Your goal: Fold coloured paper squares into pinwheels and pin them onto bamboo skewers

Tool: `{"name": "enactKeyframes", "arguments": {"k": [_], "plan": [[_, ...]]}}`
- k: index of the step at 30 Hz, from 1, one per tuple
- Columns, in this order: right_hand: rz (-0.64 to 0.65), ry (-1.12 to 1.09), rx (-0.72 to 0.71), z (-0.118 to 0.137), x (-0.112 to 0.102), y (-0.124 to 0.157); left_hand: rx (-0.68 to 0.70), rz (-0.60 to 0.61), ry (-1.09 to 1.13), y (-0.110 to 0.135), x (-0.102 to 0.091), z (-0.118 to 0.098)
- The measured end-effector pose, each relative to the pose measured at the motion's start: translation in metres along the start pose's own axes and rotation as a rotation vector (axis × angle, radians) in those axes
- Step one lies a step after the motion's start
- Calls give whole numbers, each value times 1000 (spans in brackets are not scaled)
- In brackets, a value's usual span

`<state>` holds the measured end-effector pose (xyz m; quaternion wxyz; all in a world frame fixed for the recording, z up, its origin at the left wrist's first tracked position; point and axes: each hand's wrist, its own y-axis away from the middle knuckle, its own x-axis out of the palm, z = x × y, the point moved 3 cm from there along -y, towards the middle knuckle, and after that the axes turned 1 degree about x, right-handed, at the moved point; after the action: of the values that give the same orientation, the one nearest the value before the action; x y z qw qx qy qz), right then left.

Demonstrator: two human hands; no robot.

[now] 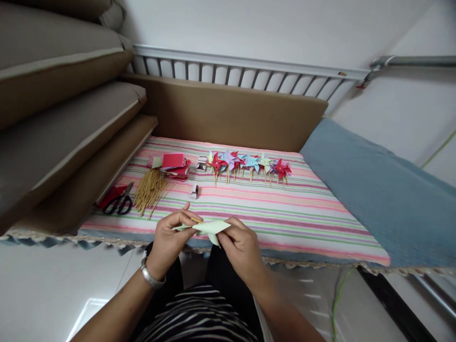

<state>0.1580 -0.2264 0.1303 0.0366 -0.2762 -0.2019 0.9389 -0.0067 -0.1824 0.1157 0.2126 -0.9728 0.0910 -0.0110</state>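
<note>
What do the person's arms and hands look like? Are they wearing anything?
Both arms are bare, with no sleeves on the forearms and no gloves. The left hand has a shiny silver bracelet around its wrist. The right hand has nothing on its wrist. I cannot make out any rings. Close to the body there is a black-and-white striped top.

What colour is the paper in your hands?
Pale green. The head view shows the paper pinched between the left hand and the right hand.
</note>
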Motion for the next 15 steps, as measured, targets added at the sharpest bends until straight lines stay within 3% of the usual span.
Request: {"name": "enactKeyframes", "arguments": {"k": [8, 15], "plan": [[-2, 37, 26, 3, 0, -1, -49, -34, -21, 1, -3, 10], [4, 67, 83, 0, 0, -1, -199, -52, -32, 3, -7, 28]]}}
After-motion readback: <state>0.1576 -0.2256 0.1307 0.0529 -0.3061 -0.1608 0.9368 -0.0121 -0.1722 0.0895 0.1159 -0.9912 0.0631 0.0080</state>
